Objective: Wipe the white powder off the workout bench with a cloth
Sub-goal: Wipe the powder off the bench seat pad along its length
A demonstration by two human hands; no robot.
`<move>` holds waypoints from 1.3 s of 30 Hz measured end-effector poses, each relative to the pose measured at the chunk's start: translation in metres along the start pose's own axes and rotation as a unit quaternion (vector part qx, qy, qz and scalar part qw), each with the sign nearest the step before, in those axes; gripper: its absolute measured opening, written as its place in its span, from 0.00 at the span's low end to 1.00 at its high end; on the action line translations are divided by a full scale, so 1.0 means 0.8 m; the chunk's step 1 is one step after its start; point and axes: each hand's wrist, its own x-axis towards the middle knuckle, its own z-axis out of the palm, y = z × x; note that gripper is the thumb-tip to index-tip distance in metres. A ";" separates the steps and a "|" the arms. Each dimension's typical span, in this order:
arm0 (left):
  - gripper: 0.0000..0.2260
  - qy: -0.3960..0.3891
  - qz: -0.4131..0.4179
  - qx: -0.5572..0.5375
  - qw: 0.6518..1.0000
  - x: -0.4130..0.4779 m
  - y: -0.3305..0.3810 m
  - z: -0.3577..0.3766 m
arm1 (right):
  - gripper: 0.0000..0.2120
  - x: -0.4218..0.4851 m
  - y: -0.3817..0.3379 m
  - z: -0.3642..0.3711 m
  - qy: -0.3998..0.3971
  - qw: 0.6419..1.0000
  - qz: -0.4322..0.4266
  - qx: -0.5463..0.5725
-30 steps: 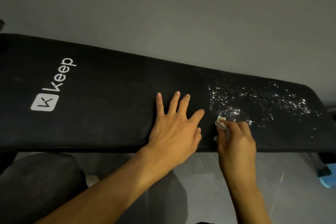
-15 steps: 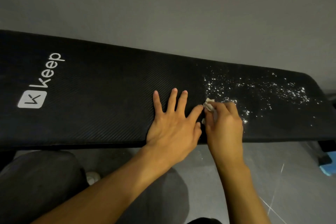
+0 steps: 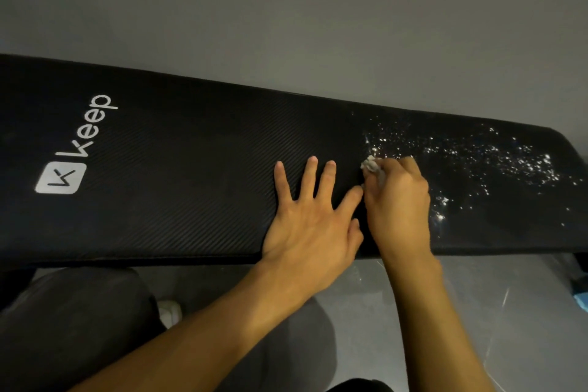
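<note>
A small white cloth is pinched in the curled fingers of the right hand. Only a crumpled bit is seen poking out past the fingertips. The rest is hidden under the hand.

The cloth is pressed down on the black workout bench, right at the left edge of the white powder. The left hand is laid flat on the bench just beside the right hand. Its fingers are spread and straight, and nothing is held in it.

The powder is scattered as bright specks from the cloth out toward the right end of the bench. Some specks are also seen near the front edge. The bench by the printed logo looks dark and clean.

Most of the job is judged to be left, since nearly the whole powdery patch has yet to be wiped.
</note>
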 end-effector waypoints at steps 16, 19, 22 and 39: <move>0.25 -0.004 -0.004 0.025 1.000 0.001 0.003 0.002 | 0.08 0.001 0.004 0.003 -0.001 1.000 -0.013 0.010; 0.25 -0.009 -0.007 0.031 0.999 0.002 0.003 0.001 | 0.09 0.034 -0.001 0.012 -0.010 1.000 -0.022 0.008; 0.25 -0.012 -0.006 0.033 0.999 0.001 0.004 0.001 | 0.11 0.060 -0.008 0.018 -0.021 1.000 -0.013 -0.005; 0.25 -0.002 -0.011 0.018 1.000 0.001 0.004 0.003 | 0.12 0.043 -0.008 0.019 -0.013 0.999 -0.016 0.028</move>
